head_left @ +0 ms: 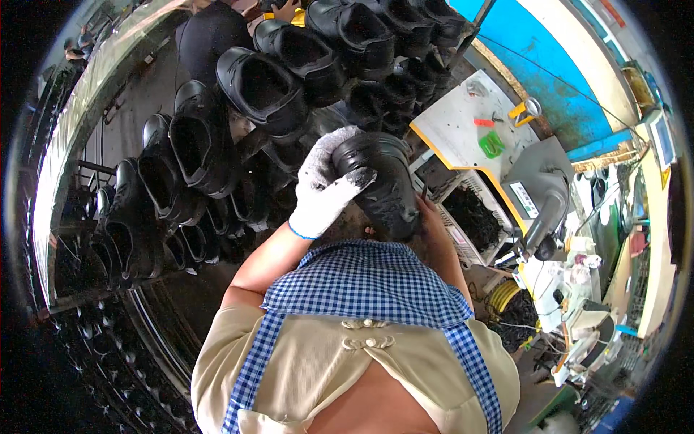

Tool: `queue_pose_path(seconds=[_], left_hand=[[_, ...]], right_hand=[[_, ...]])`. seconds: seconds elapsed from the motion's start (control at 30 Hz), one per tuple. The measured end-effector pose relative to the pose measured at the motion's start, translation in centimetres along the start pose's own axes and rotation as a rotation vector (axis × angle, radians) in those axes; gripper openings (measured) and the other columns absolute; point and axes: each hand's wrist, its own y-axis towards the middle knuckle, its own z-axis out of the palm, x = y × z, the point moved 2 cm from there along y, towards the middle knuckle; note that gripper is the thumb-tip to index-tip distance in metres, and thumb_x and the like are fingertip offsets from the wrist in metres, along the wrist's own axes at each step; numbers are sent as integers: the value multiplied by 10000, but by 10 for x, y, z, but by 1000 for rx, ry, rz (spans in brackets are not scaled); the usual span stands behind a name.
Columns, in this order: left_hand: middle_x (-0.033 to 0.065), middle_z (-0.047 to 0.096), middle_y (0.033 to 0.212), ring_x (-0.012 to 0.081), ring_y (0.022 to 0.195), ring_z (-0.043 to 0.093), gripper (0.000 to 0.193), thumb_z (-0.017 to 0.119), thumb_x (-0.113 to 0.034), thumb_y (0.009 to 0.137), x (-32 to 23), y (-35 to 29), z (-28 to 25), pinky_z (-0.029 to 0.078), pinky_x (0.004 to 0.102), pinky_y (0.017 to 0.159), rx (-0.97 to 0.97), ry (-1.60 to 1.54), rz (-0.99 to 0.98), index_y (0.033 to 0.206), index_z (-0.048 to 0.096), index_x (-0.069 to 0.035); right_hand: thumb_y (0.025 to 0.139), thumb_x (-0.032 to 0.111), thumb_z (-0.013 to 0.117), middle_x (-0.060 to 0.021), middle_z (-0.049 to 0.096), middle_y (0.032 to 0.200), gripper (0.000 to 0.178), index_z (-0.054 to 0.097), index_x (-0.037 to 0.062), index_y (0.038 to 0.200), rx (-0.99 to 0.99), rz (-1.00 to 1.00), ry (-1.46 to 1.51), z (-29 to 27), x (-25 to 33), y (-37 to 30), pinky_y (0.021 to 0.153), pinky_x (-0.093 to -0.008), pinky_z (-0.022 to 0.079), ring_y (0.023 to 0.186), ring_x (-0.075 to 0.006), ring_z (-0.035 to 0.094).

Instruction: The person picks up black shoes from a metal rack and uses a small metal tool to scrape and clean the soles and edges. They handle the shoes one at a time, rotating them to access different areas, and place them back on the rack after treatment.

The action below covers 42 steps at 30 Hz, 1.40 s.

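Observation:
A black shoe (390,192) is held tilted in front of my chest. My left hand (325,181), in a white knit glove with dark smudges, wraps round its upper left part, the thumb pressed across it. At the shoe's right side is my bare right hand (432,220), its fingers partly hidden by the shoe. A thin dark pointed thing (424,191) sticks up by the right fingers; its kind does not show clearly. Just beyond my left hand, another black shoe (282,119) rests on a rack.
Black shoes (195,148) fill tiered racks ahead and to the left. On my right are a white worktable (455,108), a grey machine (546,192) and a white crate (463,242) of black scraps. Beyond the racks another person (210,40) in dark clothing is partly visible.

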Motion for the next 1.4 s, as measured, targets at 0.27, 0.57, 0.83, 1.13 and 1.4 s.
queue_pose_path(seconds=[0.27, 0.57, 0.83, 1.13, 1.4], left_hand=[[102, 586, 1226, 194, 1146, 554, 654, 820, -168, 735, -18, 30, 4, 429, 345, 1024, 79, 115, 156, 1283, 508, 6], [100, 501, 1382, 207, 1262, 478, 688, 716, -118, 797, 30, 58, 33, 359, 342, 1090, 216, 214, -26, 1408, 428, 14], [89, 541, 1359, 172, 1208, 523, 610, 687, -90, 856, 116, 83, 71, 395, 319, 1061, 204, 141, -252, 1411, 450, -3], [53, 603, 1262, 153, 1138, 555, 543, 679, -167, 859, 184, 101, 88, 398, 302, 1031, 89, 260, -409, 1357, 518, -20], [67, 535, 1370, 170, 1233, 499, 485, 573, -153, 928, 205, 116, 92, 341, 312, 1089, 1, 463, -479, 1384, 490, -11]], right_hand=[[855, 172, 746, -89, 663, 1003, 617, 452, -17, 1364, 377, -602, -532, 29, 74, -15, 634, -274, 516, 669, -104, 603], [787, 101, 808, -75, 615, 1197, 623, 482, -12, 1306, 311, -550, -219, 38, 57, -1, 975, -333, 456, 1099, -154, 565], [941, 365, 614, -25, 663, 911, 365, 691, 16, 1018, -180, -391, -104, -79, 54, 76, 782, -311, 447, 831, -131, 555], [802, 264, 775, -59, 649, 786, 332, 651, 49, 1024, -931, -563, 469, -350, 97, 267, 431, -279, 337, 479, -105, 440], [824, 284, 760, -40, 659, 802, 295, 722, 5, 915, -1164, -596, 111, -374, 130, 313, 482, -281, 429, 533, -122, 529]])
